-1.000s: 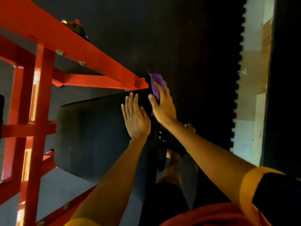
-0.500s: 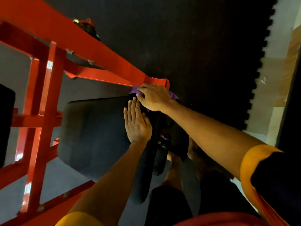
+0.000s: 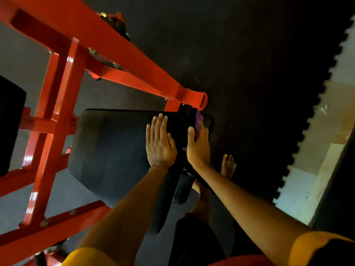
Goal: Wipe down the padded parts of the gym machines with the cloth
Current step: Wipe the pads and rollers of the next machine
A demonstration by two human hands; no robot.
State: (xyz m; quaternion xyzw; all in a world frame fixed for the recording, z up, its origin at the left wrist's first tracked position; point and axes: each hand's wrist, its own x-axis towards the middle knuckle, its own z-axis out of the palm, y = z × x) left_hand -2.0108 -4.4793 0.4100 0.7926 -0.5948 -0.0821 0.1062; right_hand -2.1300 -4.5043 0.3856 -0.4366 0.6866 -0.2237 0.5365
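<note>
A large black padded panel [image 3: 115, 150] of a red gym machine fills the middle of the view. My left hand [image 3: 160, 143] lies flat on its right part, fingers together and pointing away from me. My right hand [image 3: 198, 144] presses a purple cloth [image 3: 197, 121] against the pad's far right side edge. Only a strip of the cloth shows above my fingers, and a scrap below the thumb; the rest is under the hand.
The red steel frame [image 3: 57, 104] runs across the left and top, with a tube end [image 3: 201, 100] just above the cloth. A second black pad [image 3: 9, 121] sits at the far left. Below, a short black roller [image 3: 182, 187], my bare foot [image 3: 228, 166], dark rubber matting [image 3: 249, 73].
My right hand, on the pad's top corner half a second ago, has slid the cloth back down the right side edge. The left hand has stayed flat on the pad.
</note>
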